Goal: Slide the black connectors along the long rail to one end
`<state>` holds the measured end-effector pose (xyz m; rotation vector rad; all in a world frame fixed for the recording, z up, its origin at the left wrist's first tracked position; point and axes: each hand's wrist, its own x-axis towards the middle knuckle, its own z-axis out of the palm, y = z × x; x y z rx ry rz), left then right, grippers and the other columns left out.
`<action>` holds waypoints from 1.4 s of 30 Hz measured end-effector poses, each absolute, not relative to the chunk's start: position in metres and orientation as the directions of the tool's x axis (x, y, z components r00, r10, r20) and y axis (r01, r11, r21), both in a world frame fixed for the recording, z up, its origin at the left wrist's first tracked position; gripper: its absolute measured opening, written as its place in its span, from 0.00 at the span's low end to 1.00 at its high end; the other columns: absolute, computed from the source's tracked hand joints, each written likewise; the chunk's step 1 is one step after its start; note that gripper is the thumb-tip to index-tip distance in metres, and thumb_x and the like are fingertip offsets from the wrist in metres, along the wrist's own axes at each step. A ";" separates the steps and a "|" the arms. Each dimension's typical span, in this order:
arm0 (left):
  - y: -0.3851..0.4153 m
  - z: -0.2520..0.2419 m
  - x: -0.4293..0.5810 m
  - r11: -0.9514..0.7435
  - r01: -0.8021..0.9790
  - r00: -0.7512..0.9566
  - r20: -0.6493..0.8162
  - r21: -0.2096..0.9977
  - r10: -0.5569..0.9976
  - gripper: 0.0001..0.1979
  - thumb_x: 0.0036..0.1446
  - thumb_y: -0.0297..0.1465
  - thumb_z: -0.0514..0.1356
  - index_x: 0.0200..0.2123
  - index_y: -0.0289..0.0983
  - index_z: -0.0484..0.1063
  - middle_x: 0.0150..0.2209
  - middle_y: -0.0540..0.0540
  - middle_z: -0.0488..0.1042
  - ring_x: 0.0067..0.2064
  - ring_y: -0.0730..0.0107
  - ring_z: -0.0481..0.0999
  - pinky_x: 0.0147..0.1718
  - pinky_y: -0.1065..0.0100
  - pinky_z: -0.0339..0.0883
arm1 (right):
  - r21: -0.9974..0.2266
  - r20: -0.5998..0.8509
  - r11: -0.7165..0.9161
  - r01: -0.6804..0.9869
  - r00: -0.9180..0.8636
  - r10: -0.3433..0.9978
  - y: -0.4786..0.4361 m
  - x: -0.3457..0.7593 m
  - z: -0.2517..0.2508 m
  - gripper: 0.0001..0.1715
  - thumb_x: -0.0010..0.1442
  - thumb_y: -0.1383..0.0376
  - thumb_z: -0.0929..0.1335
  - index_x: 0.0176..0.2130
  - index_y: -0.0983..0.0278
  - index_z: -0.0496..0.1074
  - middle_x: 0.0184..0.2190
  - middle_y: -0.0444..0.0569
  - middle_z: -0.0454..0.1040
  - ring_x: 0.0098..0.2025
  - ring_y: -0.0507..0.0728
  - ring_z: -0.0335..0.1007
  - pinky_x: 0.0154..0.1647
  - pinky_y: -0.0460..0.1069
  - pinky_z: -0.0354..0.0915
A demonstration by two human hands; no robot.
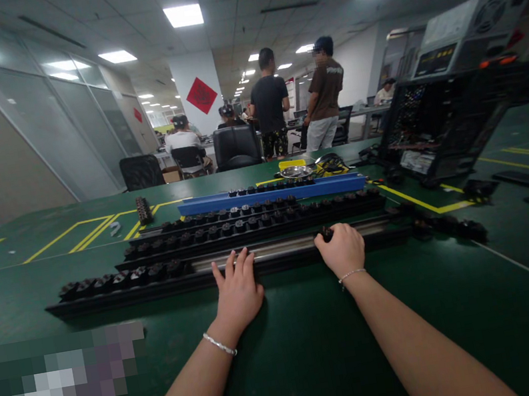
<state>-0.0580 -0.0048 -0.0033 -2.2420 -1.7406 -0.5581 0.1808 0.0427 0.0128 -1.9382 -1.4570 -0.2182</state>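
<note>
Across the green table lies a long black rail (119, 300) with a bare metallic channel (278, 248) along its top. Small dark round-topped parts (120, 278) stand in a row on its left portion. My left hand (239, 287) rests on the near side of the rail, fingers spread over the bare channel and holding nothing. Further right, my right hand (345, 249) is closed around a small black part (326, 233) at the channel; its exact kind is hard to make out.
Behind the rail lie more black rails (250, 231) with similar parts and a blue rail (269, 195). An open computer case (419, 125) stands at right. A metal dish (295, 171) sits at the back. Several people (271, 102) are beyond the table. A pixelated patch covers the lower left.
</note>
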 end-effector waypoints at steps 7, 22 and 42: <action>-0.004 -0.006 -0.059 -0.250 0.968 0.215 0.462 0.015 0.861 0.31 0.50 0.27 0.52 0.60 0.39 0.57 0.63 0.43 0.59 0.65 0.52 0.50 0.60 0.35 0.33 | -0.416 0.525 -0.158 0.896 0.378 0.762 0.045 0.188 0.011 0.15 0.54 0.57 0.63 0.33 0.66 0.69 0.34 0.57 0.71 0.40 0.62 0.65 0.44 0.53 0.56; -0.005 -0.005 -0.059 -0.250 0.968 0.217 0.453 0.013 0.865 0.30 0.50 0.27 0.52 0.59 0.37 0.58 0.63 0.42 0.58 0.65 0.52 0.50 0.60 0.36 0.32 | -0.416 0.487 -0.222 0.882 0.422 0.765 0.046 0.196 0.013 0.17 0.54 0.57 0.63 0.35 0.68 0.71 0.35 0.57 0.72 0.42 0.62 0.66 0.46 0.54 0.56; -0.007 -0.001 -0.056 -0.233 0.972 0.204 0.440 0.013 0.874 0.31 0.50 0.26 0.52 0.60 0.38 0.58 0.63 0.41 0.59 0.65 0.51 0.51 0.61 0.36 0.34 | -0.457 0.506 -0.219 0.862 0.455 0.733 0.047 0.203 0.011 0.17 0.53 0.58 0.63 0.36 0.68 0.71 0.35 0.58 0.72 0.41 0.63 0.65 0.46 0.55 0.55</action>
